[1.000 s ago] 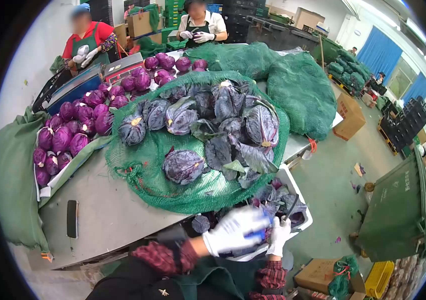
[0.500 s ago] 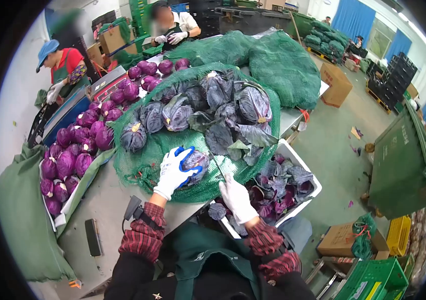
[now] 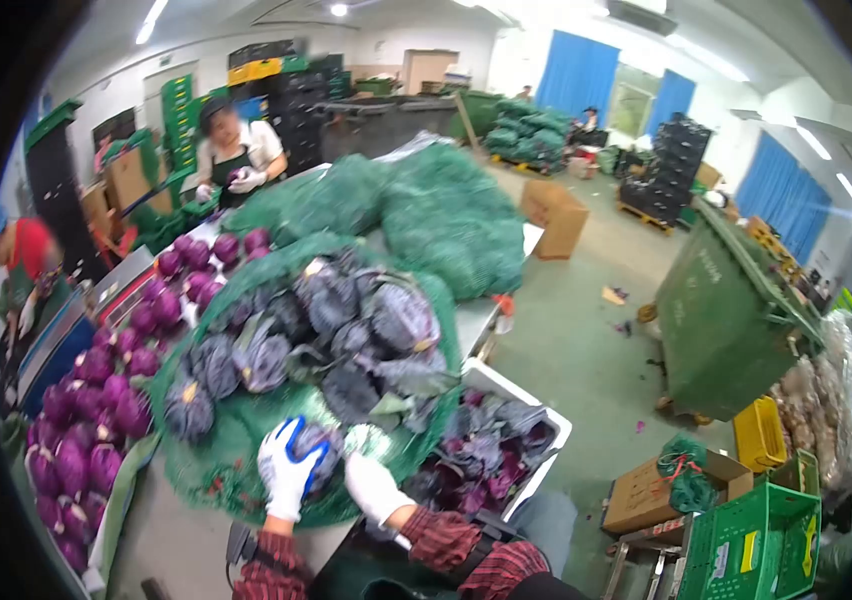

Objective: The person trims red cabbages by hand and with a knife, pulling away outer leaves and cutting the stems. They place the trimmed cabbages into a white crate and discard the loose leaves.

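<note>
My left hand (image 3: 291,468), in a white glove with blue fingertips, grips a dark red cabbage (image 3: 322,452) on the green mesh net (image 3: 236,430). Close by on the right, my right hand (image 3: 376,487) is closed in a white glove; what it holds is too blurred to make out. Behind both hands, several unpeeled cabbages (image 3: 331,295) with loose outer leaves are piled on the net. A white bin (image 3: 553,440) at the right holds cut leaves (image 3: 491,440).
Several peeled purple cabbages (image 3: 86,420) lie at the left. Full green net sacks (image 3: 451,220) stand behind the pile. Two people work at the left and back. A cardboard box (image 3: 554,218) and a green wheeled bin (image 3: 721,320) are on the floor at the right.
The view has tilted up and swung right, so the scene sits lower and further left. My hands remain at the cabbage; the blade seen near my right hand earlier is no longer distinct.
</note>
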{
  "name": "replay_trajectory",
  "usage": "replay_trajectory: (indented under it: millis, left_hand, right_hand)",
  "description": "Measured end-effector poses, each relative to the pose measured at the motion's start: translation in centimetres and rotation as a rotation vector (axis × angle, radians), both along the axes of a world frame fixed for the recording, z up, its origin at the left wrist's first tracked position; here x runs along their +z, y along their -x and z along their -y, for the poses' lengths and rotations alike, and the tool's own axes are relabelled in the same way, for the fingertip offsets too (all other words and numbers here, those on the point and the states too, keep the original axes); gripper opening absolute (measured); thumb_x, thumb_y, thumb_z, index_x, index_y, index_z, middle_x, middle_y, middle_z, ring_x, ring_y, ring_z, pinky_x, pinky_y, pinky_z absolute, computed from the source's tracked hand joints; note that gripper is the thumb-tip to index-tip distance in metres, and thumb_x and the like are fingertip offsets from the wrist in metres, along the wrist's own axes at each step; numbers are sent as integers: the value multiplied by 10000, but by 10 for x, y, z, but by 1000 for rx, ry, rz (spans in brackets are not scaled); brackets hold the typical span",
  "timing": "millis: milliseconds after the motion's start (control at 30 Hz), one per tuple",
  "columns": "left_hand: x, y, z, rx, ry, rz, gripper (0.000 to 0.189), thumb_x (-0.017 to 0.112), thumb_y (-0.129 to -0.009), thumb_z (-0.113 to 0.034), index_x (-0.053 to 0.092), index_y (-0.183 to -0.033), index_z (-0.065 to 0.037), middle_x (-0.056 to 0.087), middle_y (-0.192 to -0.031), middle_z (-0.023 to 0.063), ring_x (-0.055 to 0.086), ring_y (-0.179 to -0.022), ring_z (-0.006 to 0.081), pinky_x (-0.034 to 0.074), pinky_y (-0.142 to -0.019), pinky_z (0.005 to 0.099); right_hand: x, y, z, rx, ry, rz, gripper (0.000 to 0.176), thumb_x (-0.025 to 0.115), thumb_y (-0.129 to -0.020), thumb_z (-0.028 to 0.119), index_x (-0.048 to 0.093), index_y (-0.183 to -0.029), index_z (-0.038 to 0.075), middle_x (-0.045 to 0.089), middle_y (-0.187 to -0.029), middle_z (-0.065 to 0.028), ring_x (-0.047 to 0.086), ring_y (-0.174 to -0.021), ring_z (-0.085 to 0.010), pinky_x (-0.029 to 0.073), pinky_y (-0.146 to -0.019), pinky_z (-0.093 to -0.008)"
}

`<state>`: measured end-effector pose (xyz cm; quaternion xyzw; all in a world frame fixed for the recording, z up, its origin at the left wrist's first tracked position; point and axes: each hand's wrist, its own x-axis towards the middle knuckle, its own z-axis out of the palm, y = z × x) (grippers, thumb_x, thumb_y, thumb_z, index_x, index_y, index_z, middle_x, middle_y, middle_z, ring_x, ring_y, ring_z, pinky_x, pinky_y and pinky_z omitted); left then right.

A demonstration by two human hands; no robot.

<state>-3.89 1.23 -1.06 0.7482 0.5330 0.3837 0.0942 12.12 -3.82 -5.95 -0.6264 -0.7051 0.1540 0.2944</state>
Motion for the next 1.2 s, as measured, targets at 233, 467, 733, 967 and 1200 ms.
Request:
replay_trajectory:
  millis: [233, 467, 733, 967, 1200]
  left_hand:
    - [8, -21, 9, 127, 1, -107, 615, 807, -627, -390, 655, -1166, -134, 610, -1199, 105, 536, -1100, 327, 409, -958, 455]
    - [-11, -2, 21, 44, -137, 23, 658, 822, -601, -338, 640, -1190, -109, 597, -1239, 126, 514, -1152, 339, 380, -1019, 458]
    - [-31, 32, 66, -88, 4, 642, 629, 774, -686, -78, 574, -1280, -35, 450, -1398, 132, 417, -1312, 298, 308, -1121, 417]
    - [32, 4, 56, -186, -91, 628, 527, 641, -879, -159, 483, -1353, 11, 447, -1413, 148, 412, -1318, 277, 303, -1115, 390]
    - [-45, -10, 8, -268, 218, 625, 662, 721, -816, -195, 440, -1390, -20, 510, -1345, 120, 502, -1196, 212, 406, -1026, 334]
  right_hand:
    - [-20, -5, -16, 19, -67, 40, 186, 453, -879, 91, 593, -899, -29, 639, -785, -258, 653, -747, -425, 529, -658, -494]
    - [-1, -8, -42, 120, 244, 172, 249, 465, -879, 100, 668, -938, -32, 670, -901, -262, 674, -833, -409, 539, -718, -467]
    - [11, 35, -11, -93, 57, -199, 421, 474, -847, 118, 490, -1248, -7, 648, -838, -282, 643, -751, -437, 502, -674, -522]
    - [68, 23, 30, -94, -444, -133, 532, 514, -873, 89, 400, -1386, 7, 633, -855, -186, 625, -647, -357, 508, -571, -438]
    - [39, 17, 35, -199, -236, -188, 561, 575, -812, 94, 459, -1361, 86, 643, -951, -175, 646, -795, -362, 525, -673, -437]
